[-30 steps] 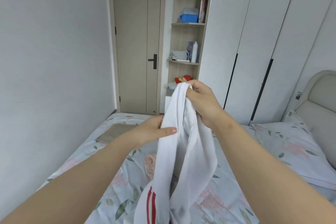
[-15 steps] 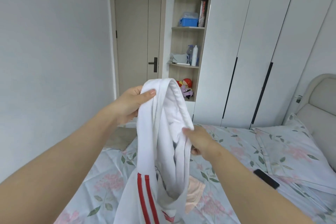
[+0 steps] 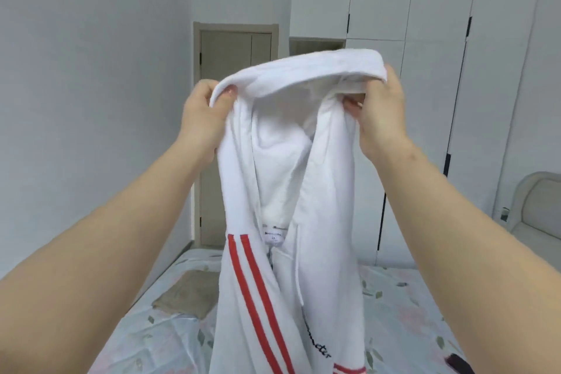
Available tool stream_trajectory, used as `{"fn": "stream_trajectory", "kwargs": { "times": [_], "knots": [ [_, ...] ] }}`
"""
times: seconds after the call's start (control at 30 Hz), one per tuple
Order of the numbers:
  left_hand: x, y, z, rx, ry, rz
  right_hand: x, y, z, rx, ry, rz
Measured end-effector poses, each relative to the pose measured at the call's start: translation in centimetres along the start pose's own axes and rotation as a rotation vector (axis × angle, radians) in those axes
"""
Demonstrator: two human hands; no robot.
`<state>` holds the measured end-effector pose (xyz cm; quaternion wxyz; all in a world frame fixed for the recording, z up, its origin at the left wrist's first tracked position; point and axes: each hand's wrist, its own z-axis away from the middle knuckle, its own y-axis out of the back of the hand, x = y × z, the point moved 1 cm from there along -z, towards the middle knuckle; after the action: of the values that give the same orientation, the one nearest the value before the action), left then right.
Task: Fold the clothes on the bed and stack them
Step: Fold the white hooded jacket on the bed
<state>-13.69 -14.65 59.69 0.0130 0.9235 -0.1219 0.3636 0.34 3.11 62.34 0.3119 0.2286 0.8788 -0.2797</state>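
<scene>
While aloft, arms out: L hand [image 3: 202, 120] & R hand [image 3: 383, 114], each w/ tight grip on hoodie [image 3: 285, 161].

The hoodie [image 3: 328, 191] is plain white, inside and out. Two red stripes [image 3: 255, 297] run side by side down one part of it, and short red bands [image 3: 349, 370] show near the bottom edge. Its label [image 3: 273, 235] is white with small dark print, and script lettering [image 3: 317, 340] on the front is black. The cord [image 3: 299, 276] is white.

The bed [image 3: 403, 313] has a pale bluish-white sheet printed with green leaves and faint pink flowers. A folded cloth [image 3: 185, 291] on it is plain tan. The headboard [image 3: 537, 206] is cream.

The door [image 3: 230, 130] is greyish beige. The wardrobe [image 3: 425, 70] is white with thin black handles [image 3: 469, 27]. The wall [image 3: 91, 70] is pale grey, unpatterned.
</scene>
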Motion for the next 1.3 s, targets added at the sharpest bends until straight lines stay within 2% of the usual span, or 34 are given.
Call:
{"fn": "stream_trajectory", "kwargs": {
  "times": [0.03, 0.1, 0.17, 0.23, 0.3, 0.33, 0.4, 0.47, 0.5, 0.6, 0.7, 0.77, 0.87, 0.9, 0.97, 1.03, 1.1, 1.17, 1.23, 1.3],
  "knots": [
    [-0.5, 0.2, -0.1, -0.089, 0.001, -0.155, 1.0, 0.6, 0.2, 0.006, -0.053, 0.086],
    [-2.7, 1.0, 1.1, -0.314, 0.144, -0.376, 4.6, 2.4, 2.0, -0.031, -0.386, 0.275],
    [-4.9, 1.7, 3.5, -0.478, 0.300, -0.403, 7.5, 4.2, 4.4, -0.077, -0.661, 0.265],
    [-5.8, 1.3, 5.4, -0.654, 0.302, -0.503, 7.6, 4.9, 5.2, -0.054, -0.723, 0.229],
    [-5.4, 0.6, 5.8, -0.702, 0.258, -0.531, 5.9, 4.8, 4.4, -0.032, -0.648, 0.240],
    [-4.9, 0.4, 5.6, -0.640, 0.238, -0.460, 4.7, 4.5, 3.8, -0.034, -0.574, 0.236],
    [-3.8, 0.7, 5.0, -0.515, 0.300, -0.115, 2.1, 4.0, 3.0, -0.082, -0.416, 0.212],
    [-3.6, 0.9, 5.6, -0.567, 0.417, 0.289, 1.0, 4.0, 3.4, -0.144, -0.343, 0.205],
    [-4.2, 0.8, 6.5, -0.606, 0.544, 0.414, 1.3, 4.2, 3.9, -0.174, -0.375, 0.166],
    [-7.0, -1.0, 10.3, -0.691, 0.951, 0.493, 3.4, 4.6, 5.8, -0.258, -0.520, -0.030],
    [-8.5, -3.2, 13.8, -0.691, 1.078, 0.411, 5.5, 4.6, 7.7, -0.314, -0.603, 0.027],
    [-8.8, -3.9, 14.8, -0.555, 1.059, 0.325, 6.9, 5.0, 8.5, -0.330, -0.625, 0.046],
    [-9.2, -2.8, 13.9, -0.328, 0.847, 0.130, 7.9, 6.9, 9.4, -0.255, -0.566, 0.311],
    [-8.9, -2.1, 13.3, -0.309, 0.751, 0.025, 8.2, 7.8, 9.6, -0.207, -0.520, 0.416],
    [-8.8, -0.5, 12.2, -0.409, 0.538, -0.252, 8.8, 9.5, 10.5, -0.180, -0.409, 0.561],
    [-8.2, 0.3, 11.8, -0.474, 0.382, -0.478, 9.3, 10.5, 11.5, -0.278, -0.359, 0.590],
    [-7.8, 0.4, 11.8, -0.466, 0.380, -0.397, 9.7, 10.9, 12.7, -0.494, -0.498, 0.466],
    [-7.3, 0.3, 12.2, -0.492, 0.437, -0.235, 9.8, 11.1, 13.5, -0.684, -0.704, 0.215],
    [-6.8, 0.0, 12.4, -0.534, 0.471, -0.129, 10.3, 11.0, 14.1, -0.707, -0.808, -0.028],
    [-6.0, -0.6, 12.7, -0.551, 0.492, -0.050, 11.2, 10.3, 14.8, -0.694, -0.809, 0.012]
  ]
}}
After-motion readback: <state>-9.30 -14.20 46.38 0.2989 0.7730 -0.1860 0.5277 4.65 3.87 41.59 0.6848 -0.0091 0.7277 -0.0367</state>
